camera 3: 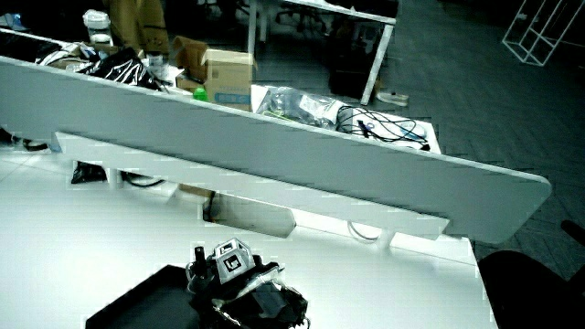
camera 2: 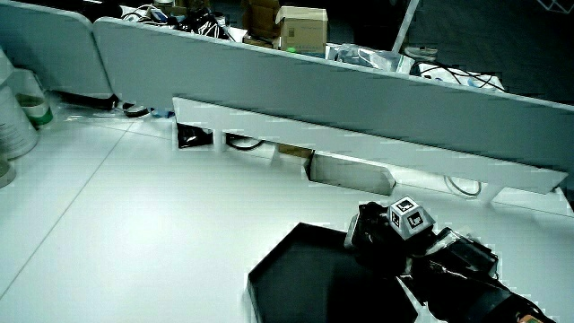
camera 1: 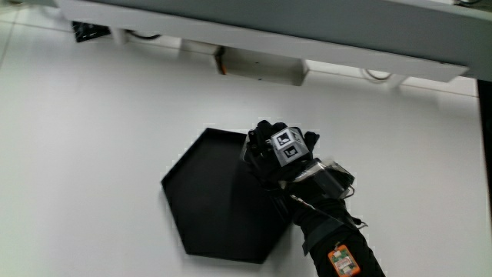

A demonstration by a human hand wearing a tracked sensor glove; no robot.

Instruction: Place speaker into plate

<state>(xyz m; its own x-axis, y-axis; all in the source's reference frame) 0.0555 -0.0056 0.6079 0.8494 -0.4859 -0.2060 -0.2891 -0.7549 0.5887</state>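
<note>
A black hexagonal plate (camera 1: 207, 200) lies on the white table (camera 1: 92, 138); both side views show it too (camera 2: 296, 274) (camera 3: 137, 306). The gloved hand (camera 1: 280, 148), with its patterned cube facing up, hovers over the plate's rim on the side farther from the person. Its fingers curl down around a small dark speaker (camera 1: 258, 154), which the glove mostly hides. The hand also appears in both side views (camera 2: 399, 224) (camera 3: 228, 265), low over the plate's rim. The forearm (camera 1: 338, 246) reaches in from the person's edge of the table.
A low grey partition (camera 2: 341, 99) with a white cable rail (camera 1: 261, 65) under it closes the table's end farthest from the person. White containers (camera 2: 18, 117) stand at the table's edge in a side view.
</note>
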